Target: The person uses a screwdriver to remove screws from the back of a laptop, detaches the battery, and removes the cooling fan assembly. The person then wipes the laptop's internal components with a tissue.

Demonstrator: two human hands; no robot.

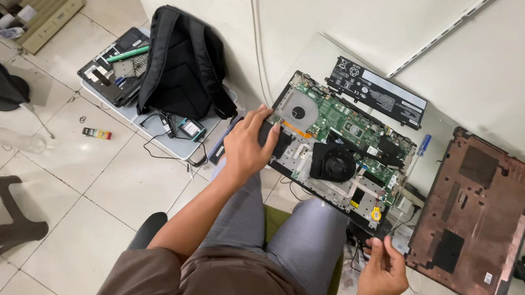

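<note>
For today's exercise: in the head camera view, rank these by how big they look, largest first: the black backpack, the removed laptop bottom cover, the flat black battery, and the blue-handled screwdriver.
1. Removed bottom cover
2. Black backpack; close to the cover in apparent size, so these two are unsure
3. Flat black battery
4. Blue-handled screwdriver

One head-worn camera looks steeply down, close over the lap and opened laptop (338,146).

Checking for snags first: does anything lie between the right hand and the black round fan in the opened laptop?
Nothing visible does: the right hand grips the opened laptop's near corner, with only bare board up to the black round fan.
</note>
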